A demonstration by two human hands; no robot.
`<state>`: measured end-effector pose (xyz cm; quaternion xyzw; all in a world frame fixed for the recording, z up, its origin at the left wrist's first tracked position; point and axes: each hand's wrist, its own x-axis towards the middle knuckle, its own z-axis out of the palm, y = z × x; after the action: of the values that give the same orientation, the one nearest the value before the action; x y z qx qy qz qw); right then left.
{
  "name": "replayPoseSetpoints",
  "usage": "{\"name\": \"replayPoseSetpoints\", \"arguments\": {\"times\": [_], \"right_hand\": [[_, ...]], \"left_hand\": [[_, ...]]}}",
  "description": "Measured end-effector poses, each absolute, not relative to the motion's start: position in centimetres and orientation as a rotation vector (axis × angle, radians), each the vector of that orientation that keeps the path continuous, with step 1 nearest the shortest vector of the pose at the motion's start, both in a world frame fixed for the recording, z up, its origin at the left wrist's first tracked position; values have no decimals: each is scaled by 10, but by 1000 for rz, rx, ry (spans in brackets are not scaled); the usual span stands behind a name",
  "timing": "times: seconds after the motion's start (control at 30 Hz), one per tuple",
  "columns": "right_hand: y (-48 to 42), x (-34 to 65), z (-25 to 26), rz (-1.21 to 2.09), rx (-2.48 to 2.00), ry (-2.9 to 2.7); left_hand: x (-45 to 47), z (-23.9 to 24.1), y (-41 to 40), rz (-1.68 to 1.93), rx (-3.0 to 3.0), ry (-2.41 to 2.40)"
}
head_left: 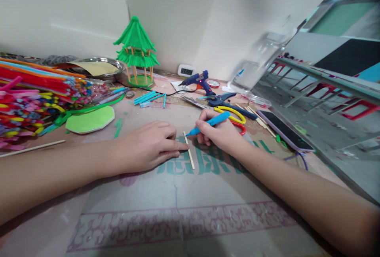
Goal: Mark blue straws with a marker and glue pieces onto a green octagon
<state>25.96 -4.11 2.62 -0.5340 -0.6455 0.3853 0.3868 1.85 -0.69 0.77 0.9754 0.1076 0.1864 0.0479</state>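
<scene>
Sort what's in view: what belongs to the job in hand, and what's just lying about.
Job in hand:
blue marker, in the right grip
pale stick, touched by the left grip

Apparently lying about:
glue gun
phone
digital clock
green-roofed model

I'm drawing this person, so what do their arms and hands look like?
The left hand and right hand wear no gloves, and I see no rings. The left forearm and right forearm are bare where they show: no sleeve, watch or bracelet.
</scene>
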Motion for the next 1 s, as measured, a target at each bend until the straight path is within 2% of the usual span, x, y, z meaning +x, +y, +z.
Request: {"name": "replayPoseSetpoints", "arguments": {"times": [0.73, 1.0], "right_hand": [[-40, 260, 26, 972, -1360, -1618], [-43, 261, 28, 1124, -1335, -1661]], "left_hand": [[19, 8, -7, 557, 2964, 325], [18, 6, -7, 555, 2983, 327]]}}
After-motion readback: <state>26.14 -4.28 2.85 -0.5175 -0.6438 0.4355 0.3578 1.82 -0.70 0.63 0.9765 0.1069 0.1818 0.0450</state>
